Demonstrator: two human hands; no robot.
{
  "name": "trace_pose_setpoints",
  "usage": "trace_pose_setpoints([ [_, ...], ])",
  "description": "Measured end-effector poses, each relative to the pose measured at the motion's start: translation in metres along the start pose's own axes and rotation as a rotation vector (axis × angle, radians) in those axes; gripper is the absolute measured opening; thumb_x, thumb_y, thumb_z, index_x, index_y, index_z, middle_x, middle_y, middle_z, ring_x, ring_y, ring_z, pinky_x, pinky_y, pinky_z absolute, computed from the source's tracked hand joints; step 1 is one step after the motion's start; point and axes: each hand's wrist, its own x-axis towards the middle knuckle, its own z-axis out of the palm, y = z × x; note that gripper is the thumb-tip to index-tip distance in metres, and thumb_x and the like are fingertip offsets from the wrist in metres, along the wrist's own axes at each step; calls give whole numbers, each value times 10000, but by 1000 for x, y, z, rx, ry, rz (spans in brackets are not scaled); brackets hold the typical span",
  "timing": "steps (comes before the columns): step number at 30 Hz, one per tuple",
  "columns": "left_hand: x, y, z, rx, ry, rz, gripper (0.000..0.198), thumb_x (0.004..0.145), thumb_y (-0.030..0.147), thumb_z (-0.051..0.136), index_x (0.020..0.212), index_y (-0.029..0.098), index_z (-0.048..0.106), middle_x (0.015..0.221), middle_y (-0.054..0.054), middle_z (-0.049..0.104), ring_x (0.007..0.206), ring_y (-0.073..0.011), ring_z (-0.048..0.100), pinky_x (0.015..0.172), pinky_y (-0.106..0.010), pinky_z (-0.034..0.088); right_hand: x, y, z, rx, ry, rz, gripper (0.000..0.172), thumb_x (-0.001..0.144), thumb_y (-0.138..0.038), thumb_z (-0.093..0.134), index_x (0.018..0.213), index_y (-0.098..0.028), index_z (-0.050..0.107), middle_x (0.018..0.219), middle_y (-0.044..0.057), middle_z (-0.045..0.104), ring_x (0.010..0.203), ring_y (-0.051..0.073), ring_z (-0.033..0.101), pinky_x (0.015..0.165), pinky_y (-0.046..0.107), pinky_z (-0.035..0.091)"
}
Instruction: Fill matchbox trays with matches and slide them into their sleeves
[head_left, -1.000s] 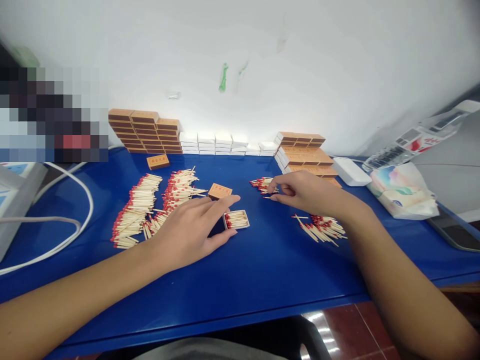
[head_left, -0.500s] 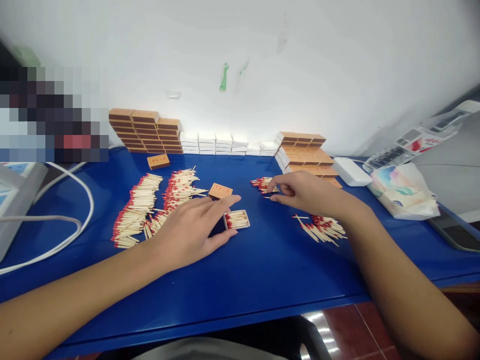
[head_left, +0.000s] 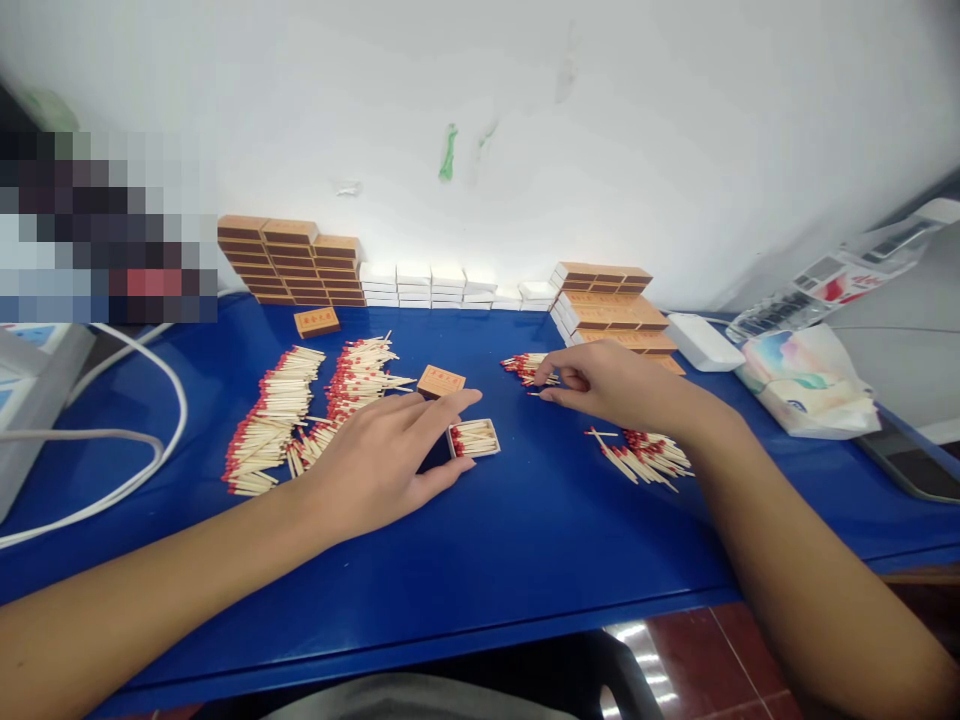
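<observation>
My left hand (head_left: 382,455) is spread around the left end of a white matchbox tray (head_left: 492,450) full of matches. Its thumb is by the tray's near side, and the index finger reaches past the far side with a small gap. Just beyond that finger lies an orange matchbox sleeve (head_left: 441,380). Over a small pile of red-tipped matches (head_left: 521,368), my right hand (head_left: 600,380) has thumb and index finger curled around the pile's near right end. One match shows at the thumb tip. The other fingers are folded in.
Matches lie in long rows (head_left: 289,400) at left and in a heap (head_left: 649,460) under my right forearm. Stacked matchboxes (head_left: 300,265) and white trays (head_left: 431,287) line the wall. More boxes (head_left: 611,310), a white block (head_left: 705,343) and a tissue pack (head_left: 795,385) stand right; a white cable (head_left: 176,390) curves left.
</observation>
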Motion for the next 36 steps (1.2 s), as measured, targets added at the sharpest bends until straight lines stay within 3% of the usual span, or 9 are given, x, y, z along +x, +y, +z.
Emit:
trace_pose_setpoints([
  [11,-1,0,-1,-1,1,-1,536,1063,400,660,1553,281,477,1255,-44,816,1113,-265,794,989,-422,620,1,4,1,-27,32,-34,249,985,-413,636,1112,-237,757,696,-11,592,598,171,494,599,315,300],
  [19,0,1,0,14,15,15,532,1053,388,686,1530,266,485,1260,-42,817,1060,-264,803,961,-426,625,1,0,-1,12,13,-46,262,976,-438,637,1008,-226,787,627,-8,556,573,177,505,619,323,345],
  [28,1,1,-1,20,5,15,537,1047,383,695,1527,251,492,1215,-43,819,1048,-269,800,952,-431,626,-1,-3,-2,49,-26,-75,252,984,-422,635,1028,-233,795,617,-34,521,565,160,462,596,317,326],
  [36,0,1,0,29,23,33,540,1047,390,699,1526,248,493,1184,-36,821,1027,-259,801,936,-413,620,0,2,-1,43,-46,-14,287,979,-483,627,931,-230,754,653,-3,597,566,168,484,604,319,332],
])
